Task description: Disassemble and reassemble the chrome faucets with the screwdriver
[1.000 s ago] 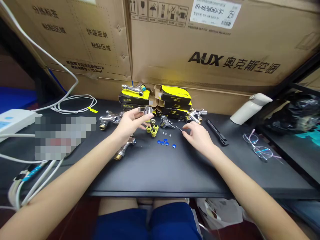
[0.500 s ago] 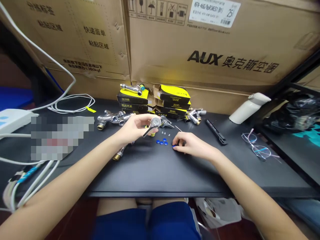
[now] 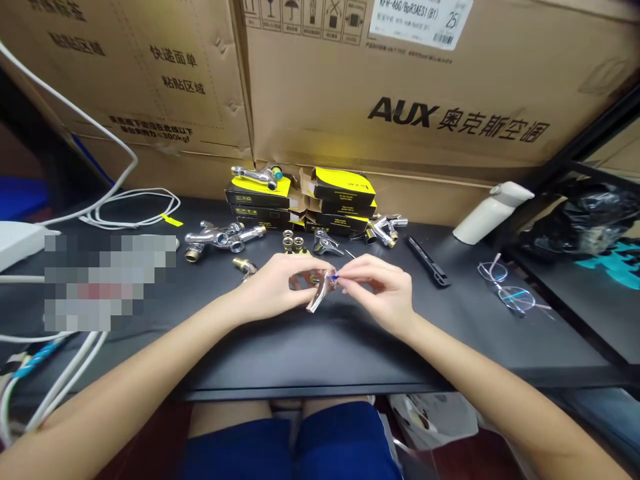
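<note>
My left hand (image 3: 273,283) grips a chrome faucet handle (image 3: 318,297), its lever slanting down toward me. A chrome pipe with a brass threaded end (image 3: 242,265) shows behind that hand; whether it joins the handle is hidden. Thumb and fingers of my right hand (image 3: 385,290) pinch a small blue cap (image 3: 334,277) against the handle's round end. The hands nearly meet above the black table (image 3: 320,353). Just beyond them lie another lever handle (image 3: 326,243) and several brass-rimmed fittings (image 3: 293,243). The loose blue caps seen before are hidden behind my hands.
Chrome faucet bodies (image 3: 213,239) lie left, more (image 3: 384,232) at right. Black-yellow boxes (image 3: 345,188) are stacked at the back, one faucet (image 3: 257,176) on top. A black box cutter (image 3: 427,261), glasses (image 3: 516,300) and a white bottle (image 3: 493,212) lie right; white cables (image 3: 135,207) left.
My right hand has lifted a blue cap from the table and brought it left to the handle. My left hand has lowered and tilted the handle so its round face points right.
</note>
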Tool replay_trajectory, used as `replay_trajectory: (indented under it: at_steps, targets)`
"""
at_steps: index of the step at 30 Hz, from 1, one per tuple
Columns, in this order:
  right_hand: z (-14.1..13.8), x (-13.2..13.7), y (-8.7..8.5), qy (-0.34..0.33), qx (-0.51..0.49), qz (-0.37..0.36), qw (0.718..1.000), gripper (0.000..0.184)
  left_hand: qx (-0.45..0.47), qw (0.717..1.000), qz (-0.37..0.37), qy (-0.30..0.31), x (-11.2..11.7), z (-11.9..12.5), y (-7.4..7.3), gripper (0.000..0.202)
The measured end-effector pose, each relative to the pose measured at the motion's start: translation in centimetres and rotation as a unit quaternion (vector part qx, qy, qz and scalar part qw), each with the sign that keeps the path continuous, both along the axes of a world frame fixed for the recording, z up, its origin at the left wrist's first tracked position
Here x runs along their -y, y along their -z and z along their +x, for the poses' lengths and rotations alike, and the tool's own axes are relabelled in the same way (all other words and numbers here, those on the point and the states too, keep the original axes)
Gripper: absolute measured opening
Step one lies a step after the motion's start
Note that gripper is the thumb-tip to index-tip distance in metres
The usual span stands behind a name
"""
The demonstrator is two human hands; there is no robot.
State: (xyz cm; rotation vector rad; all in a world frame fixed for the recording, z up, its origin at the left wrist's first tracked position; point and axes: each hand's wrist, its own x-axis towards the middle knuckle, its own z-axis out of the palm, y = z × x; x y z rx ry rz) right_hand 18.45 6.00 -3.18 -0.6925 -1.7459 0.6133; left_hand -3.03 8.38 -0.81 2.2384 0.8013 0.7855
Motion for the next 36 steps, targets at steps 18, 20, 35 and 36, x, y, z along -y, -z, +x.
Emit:
replay_trajectory:
  at_steps: [18,20,35,36]
  targets:
    - [-0.1,-0.1,0.3,-0.004,0.062,0.034,0.997,0.035,0.119,0.980,-0.151,-0.050,0.6,1.0,1.1,0.022]
    - [-0.2,-0.2,0.8,-0.017,0.041,-0.010,0.999,0.032,0.130,0.974,-0.172,-0.064,0.8,1.2,1.0,0.025]
    - [-0.4,-1.4,1.8,0.002,-0.040,-0.144,0.989,0.028,0.059,0.985,-0.155,-0.053,1.0,1.3,0.7,0.052]
    - [-0.4,-1.4,1.8,0.012,-0.050,-0.149,0.987,0.029,0.028,0.992,-0.105,-0.069,1.0,0.9,0.1,0.056]
